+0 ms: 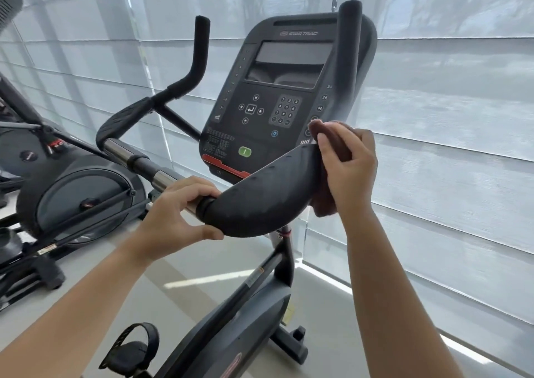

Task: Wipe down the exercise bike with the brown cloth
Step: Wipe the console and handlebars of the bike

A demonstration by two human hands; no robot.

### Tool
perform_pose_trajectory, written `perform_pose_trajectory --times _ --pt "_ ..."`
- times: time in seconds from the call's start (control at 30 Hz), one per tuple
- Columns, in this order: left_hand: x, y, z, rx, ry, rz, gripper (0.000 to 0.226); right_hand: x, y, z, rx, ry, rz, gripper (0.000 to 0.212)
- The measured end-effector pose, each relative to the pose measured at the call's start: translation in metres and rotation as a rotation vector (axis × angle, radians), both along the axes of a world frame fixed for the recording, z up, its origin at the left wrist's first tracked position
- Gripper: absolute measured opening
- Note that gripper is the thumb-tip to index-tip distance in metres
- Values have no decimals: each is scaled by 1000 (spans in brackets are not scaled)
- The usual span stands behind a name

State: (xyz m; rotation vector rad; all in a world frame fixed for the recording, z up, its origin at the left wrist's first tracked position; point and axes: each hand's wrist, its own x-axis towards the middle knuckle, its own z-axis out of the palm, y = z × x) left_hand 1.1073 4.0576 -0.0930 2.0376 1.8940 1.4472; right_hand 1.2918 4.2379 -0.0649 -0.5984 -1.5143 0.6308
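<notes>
The right arm pad [260, 195] of the exercise bike [251, 314] is being wiped. The brown cloth [332, 143], bunched and dull reddish-brown, is clamped by the right hand [346, 169] around the pad's far end, below the console [277, 94]. The bar is gripped by the left hand [176, 212], closed round it. Next, a sweep along the pad seems called for.

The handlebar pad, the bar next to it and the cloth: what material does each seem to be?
Handlebar pad: probably matte black rubber or foam, dimpled surface. Bar: polished metal, it reflects light. Brown cloth: soft fabric, bunched in the right hand; weave unclear.
</notes>
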Motion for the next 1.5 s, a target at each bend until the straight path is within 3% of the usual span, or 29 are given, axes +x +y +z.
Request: perform_pose_trajectory --times 0.23,0.6,0.83,1.0,1.2,1.33,1.5 --pt "2 -2 5 9 64 10 64 -12 -50 -31 -128 291 -75 24" --pt "-7 3 -4 105 148 5 55 -32 -108 -43 -124 332 -400 25" --pt "-13 4 -7 108 177 -5 55 -73 -145 -52 -86 385 -733 24" --pt "-31 3 -6 96 274 -140 50 -113 -162 -57 -56 474 -930 23" --pt "-46 5 -5 112 317 -239 44 -148 -168 -67 -7 503 -1010 21" --pt "-50 4 -4 127 326 -269 44 -150 -179 -76 48 348 -959 23" --pt "-68 -5 -4 129 333 -302 45 -110 -211 -65 195 -138 -583 27"
